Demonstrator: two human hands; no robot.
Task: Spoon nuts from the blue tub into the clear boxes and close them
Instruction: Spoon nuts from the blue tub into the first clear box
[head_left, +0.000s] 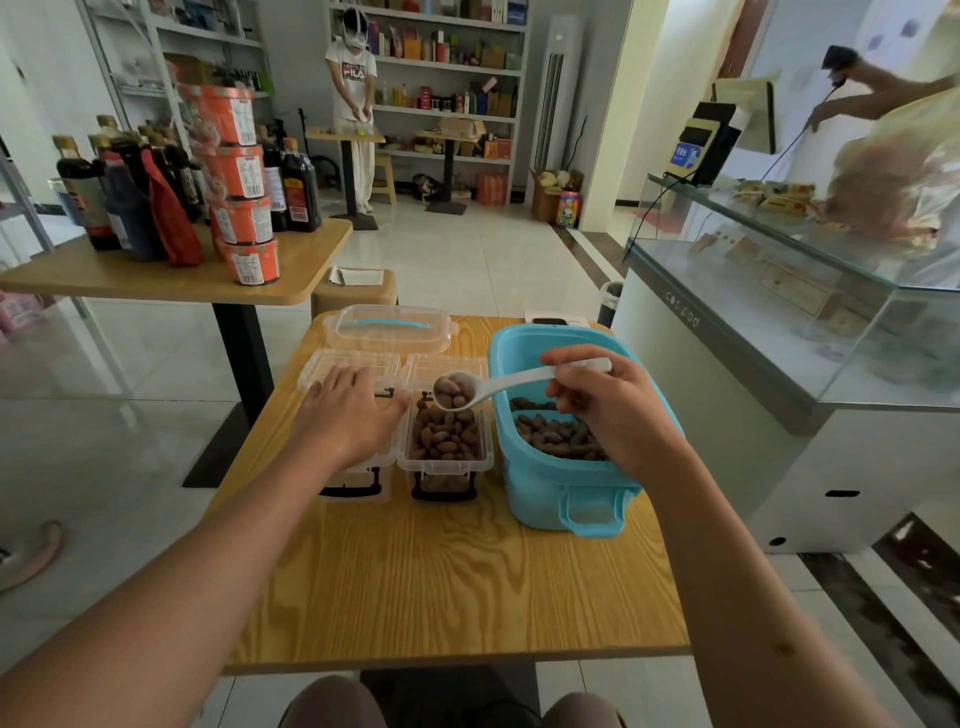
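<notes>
The blue tub (550, 483) stands on the right of the wooden table (457, 587), partly filled with brown nuts (558, 439). My right hand (608, 410) pinches the handle of a white spoon (498, 387), whose bowl holds several nuts above the middle clear box (445, 462). That box is open and nearly full of nuts. My left hand (348, 410) lies flat with straight fingers on the left clear box (358, 480), hiding most of it. Both boxes have their lids (358, 364) hinged open behind them.
The tub's clear lid (389, 327) with a blue handle lies at the table's far edge, and a phone (549, 321) lies behind the tub. A glass counter (779, 312) stands close on the right. A second table (171, 275) with bottles and stacked cups is at the left.
</notes>
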